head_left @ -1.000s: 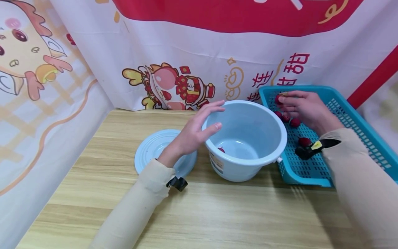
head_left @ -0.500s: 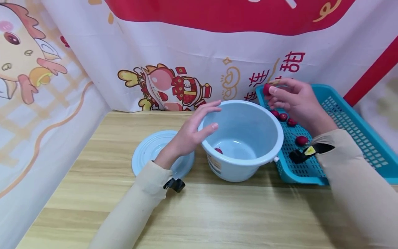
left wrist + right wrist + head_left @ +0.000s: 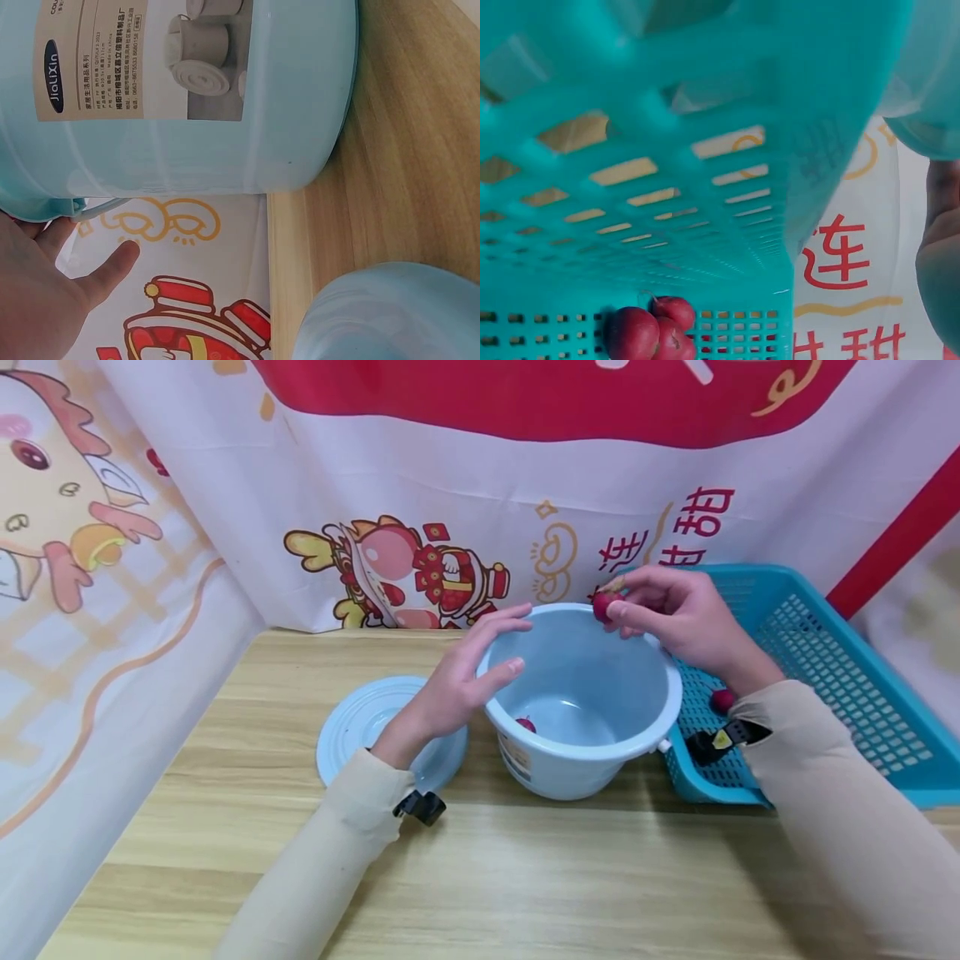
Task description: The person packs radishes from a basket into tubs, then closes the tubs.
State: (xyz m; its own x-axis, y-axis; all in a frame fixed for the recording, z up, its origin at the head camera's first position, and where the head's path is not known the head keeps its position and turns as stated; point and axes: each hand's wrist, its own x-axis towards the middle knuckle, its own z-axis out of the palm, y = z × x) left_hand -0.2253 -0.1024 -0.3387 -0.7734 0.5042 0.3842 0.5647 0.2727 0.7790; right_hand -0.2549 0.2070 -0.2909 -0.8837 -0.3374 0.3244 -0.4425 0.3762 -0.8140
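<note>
In the head view my right hand (image 3: 690, 618) pinches a small red radish (image 3: 606, 607) over the far right rim of a light blue bucket (image 3: 558, 781). My left hand (image 3: 461, 681) is at the bucket's left rim, its fingers extended and thumb apart. Another radish (image 3: 527, 724) lies on the bucket's floor, partly hidden by the near wall. To the right, a teal basket (image 3: 847, 635) holds a radish (image 3: 722, 700) near my right wrist. The right wrist view shows several more radishes (image 3: 634, 334) clustered in the basket.
A round light blue lid (image 3: 341, 735) lies on the wooden table (image 3: 525, 877) left of the bucket, partly under my left forearm. The basket stands right beside the bucket. A printed cloth (image 3: 465, 468) hangs behind the table. The bucket carries a paper label (image 3: 112, 67).
My right hand has lifted the radish out of the basket and carried it left to the bucket's rim. The left hand has stayed at the bucket. The head view has shifted slightly.
</note>
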